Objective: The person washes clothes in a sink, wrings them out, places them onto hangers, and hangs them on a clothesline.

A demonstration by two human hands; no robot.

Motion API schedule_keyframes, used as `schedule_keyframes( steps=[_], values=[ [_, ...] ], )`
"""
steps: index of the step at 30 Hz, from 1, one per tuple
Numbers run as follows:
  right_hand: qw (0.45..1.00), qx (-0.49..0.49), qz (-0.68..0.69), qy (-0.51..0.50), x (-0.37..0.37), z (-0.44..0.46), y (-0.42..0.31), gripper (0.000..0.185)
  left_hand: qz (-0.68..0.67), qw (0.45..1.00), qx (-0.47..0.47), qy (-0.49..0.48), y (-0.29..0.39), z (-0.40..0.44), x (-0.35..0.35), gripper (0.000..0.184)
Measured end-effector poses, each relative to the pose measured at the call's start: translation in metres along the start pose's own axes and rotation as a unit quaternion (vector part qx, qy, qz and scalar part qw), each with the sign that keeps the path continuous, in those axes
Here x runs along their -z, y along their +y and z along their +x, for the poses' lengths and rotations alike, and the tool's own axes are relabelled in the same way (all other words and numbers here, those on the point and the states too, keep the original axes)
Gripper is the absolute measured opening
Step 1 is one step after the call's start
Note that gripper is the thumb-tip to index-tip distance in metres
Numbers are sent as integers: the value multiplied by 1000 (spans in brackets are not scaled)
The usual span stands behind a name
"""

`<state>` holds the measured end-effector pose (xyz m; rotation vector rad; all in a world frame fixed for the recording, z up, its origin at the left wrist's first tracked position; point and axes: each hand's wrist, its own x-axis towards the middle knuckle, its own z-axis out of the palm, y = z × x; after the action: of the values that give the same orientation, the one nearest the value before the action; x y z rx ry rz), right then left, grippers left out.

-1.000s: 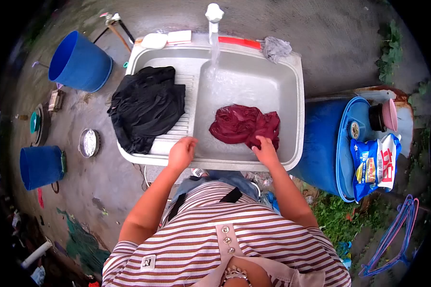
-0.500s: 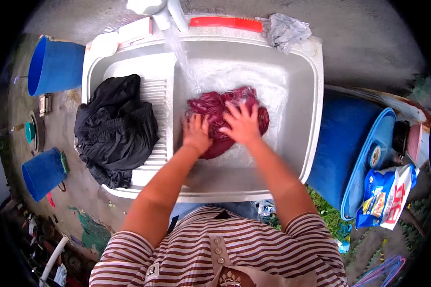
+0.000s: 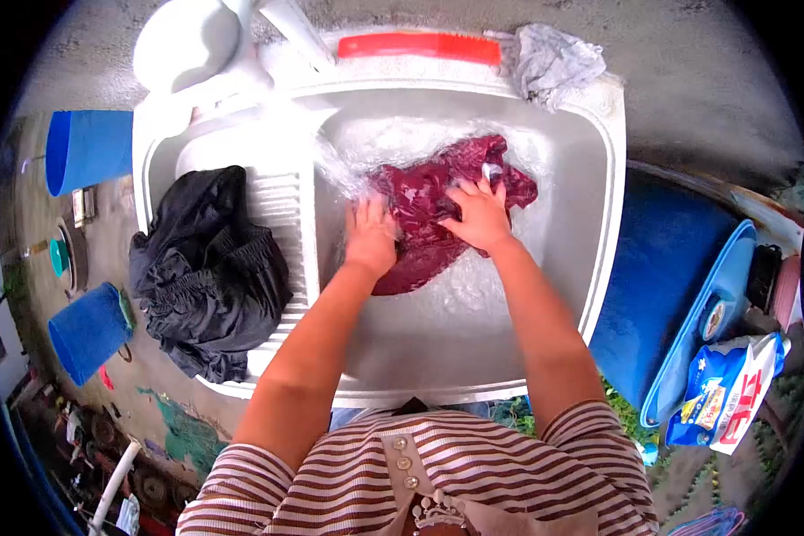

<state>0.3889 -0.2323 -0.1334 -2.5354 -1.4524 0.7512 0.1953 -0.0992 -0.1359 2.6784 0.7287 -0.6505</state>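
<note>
A wet dark red garment [image 3: 424, 205] lies spread and crumpled in the water of the sink basin [image 3: 590, 205]. My left hand [image 3: 371, 239] rests at the garment's left edge, fingers stretched out and partly blurred by splashing water. On the garment's right half lies my right hand [image 3: 481, 213], its fingers apart and its thumb pointing left; the fingertips are partly lost in the folds. Running water [image 3: 335, 161] pours in from the upper left, close to my left hand. A heap of black cloth [image 3: 210, 277] lies on the ribbed washboard [image 3: 281, 201] left of the basin.
On the sink's back ledge are a white dipper [image 3: 183, 45], a red comb-like strip [image 3: 420, 46] and a crumpled grey rag [image 3: 558, 64]. To the right stands a blue barrel [image 3: 670, 277] with a blue-and-white bag [image 3: 728, 393]. Blue buckets [image 3: 89, 330] stand at the left.
The red garment has spread wider, reaching farther right and up. My right hand has shifted slightly right with it. The view has tilted, and more of the white dipper shows.
</note>
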Motion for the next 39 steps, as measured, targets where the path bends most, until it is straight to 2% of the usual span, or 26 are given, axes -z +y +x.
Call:
schedule_keyframes(
  steps=[1, 2, 3, 5, 6, 7, 8, 9, 10, 12, 13, 14, 16, 18, 19, 21, 23, 25, 27, 29, 31, 32, 33, 34, 36, 39],
  values=[
    [998, -23, 50, -13, 4, 0, 3, 45, -90, 996, 11, -1, 3, -9, 7, 44],
    [977, -37, 210, 22, 4, 5, 24, 40, -192, 969, -23, 151, -3, -14, -17, 56],
    [969, -72, 200, 125, 4, 3, 26, 50, -190, 970, -20, 153, -1, -30, -9, 56],
    [915, -165, 96, 354, 12, -7, 9, 70, -453, 848, 170, 218, 11, -62, 4, 69],
    [920, -219, 116, 302, -5, -8, 3, 85, -524, 796, 277, 123, 19, -67, 1, 80],
    [944, -222, 81, 230, -25, -14, -9, 86, -523, 797, 277, 125, 18, -69, 2, 80],
    [944, -278, 128, 119, -19, -18, -38, 77, -741, 592, 306, -74, 15, -64, 7, 86],
    [897, -156, 370, 185, -54, -22, -30, 64, -864, 311, 294, -267, 15, -59, 13, 93],
    [881, -207, 421, 63, -19, -36, -68, 51, -871, 307, 280, -262, 19, -53, 23, 97],
    [870, -121, 474, 64, 5, -69, -131, 36, -892, 282, 270, -229, 15, -36, 24, 96],
    [887, -62, 447, 96, -2, -86, -152, 34, -905, 256, 274, -201, 9, -32, 13, 90],
    [891, 10, 412, 192, 22, -107, -180, 31, -930, 235, 187, -213, 9, -46, 37, 65],
    [875, 36, 431, 216, 25, -118, -203, 29, -933, 259, 184, -165, 10, -40, -33, 50],
    [901, 27, 351, 252, 14, -108, -190, 27, -953, 237, 108, -153, 11, -47, -53, 32],
    [922, 1, 277, 272, 1, -89, -166, 26, -962, 191, 32, -192, 10, -56, -44, 28],
    [937, -139, 232, 220, -12, -56, -120, 26, -888, 377, 227, -136, 37, -83, 53, 27],
    [964, -229, 131, 28, 7, -38, -72, 29, -856, 452, 205, -149, 34, -87, 46, 32],
    [948, -269, 171, 23, -6, -44, -37, 30, -840, 490, 199, -120, 41, -100, 71, 37],
    [940, -281, 172, 85, -1, -54, -14, 32, -847, 480, 216, -73, 42, -103, 68, 40],
    [934, -214, 220, 184, -3, -64, 18, 39, -849, 471, 237, -30, 39, -107, 53, 44],
    [920, -253, 167, 248, 0, -70, 38, 51, -695, 690, 198, 24, 22, -107, 27, 62],
    [920, -255, 167, 247, 1, -68, 34, 51, -456, 859, 233, 28, 22, -118, 39, 69],
    [947, -177, 114, 245, 5, -67, 19, 58, -307, 921, 170, 169, 24, -118, 24, 72],
    [965, -96, 61, 238, 10, -65, -1, 64, -250, 943, 108, 194, 28, -113, 32, 73],
    [987, -102, -51, 112, -6, -56, -43, 67, -146, 967, -15, 209, 40, -91, 42, 75],
    [988, -105, -66, 96, -42, -34, -54, 65, -95, 987, -75, 103, 40, -47, 0, 88]
  ],
)
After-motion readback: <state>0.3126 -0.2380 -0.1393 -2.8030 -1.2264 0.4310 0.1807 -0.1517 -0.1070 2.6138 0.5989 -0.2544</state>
